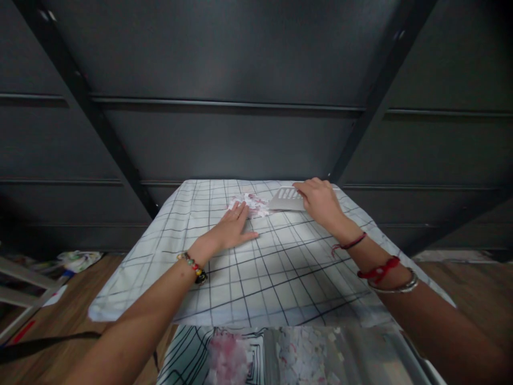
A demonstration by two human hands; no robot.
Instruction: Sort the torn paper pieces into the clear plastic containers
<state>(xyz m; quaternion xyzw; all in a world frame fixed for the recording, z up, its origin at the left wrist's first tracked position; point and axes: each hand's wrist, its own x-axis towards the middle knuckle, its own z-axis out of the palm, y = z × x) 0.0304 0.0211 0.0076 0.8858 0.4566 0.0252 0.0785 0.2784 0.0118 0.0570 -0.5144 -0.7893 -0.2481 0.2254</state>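
My left hand (pixel 227 229) lies flat on a white checked cloth (pixel 264 267), fingers stretched out and thumb apart. Its fingertips touch the near left side of a small heap of white and reddish scraps (pixel 256 204). From the right, my right hand (pixel 321 202) grips the right end of a grey, flat, slotted piece (pixel 286 199), whose left edge meets the scraps. Slots run along its upper part; its exact kind is unclear. The fingers' undersides on that hand are hidden.
Dark panelled wall (pixel 232 144) rises right behind the covered table. At the near edge stand a bag of pink material (pixel 228 355) and a clear container of pale scraps (pixel 302 353). A white-framed piece of furniture (pixel 24 297) is on the left, above wooden floor (pixel 86 286).
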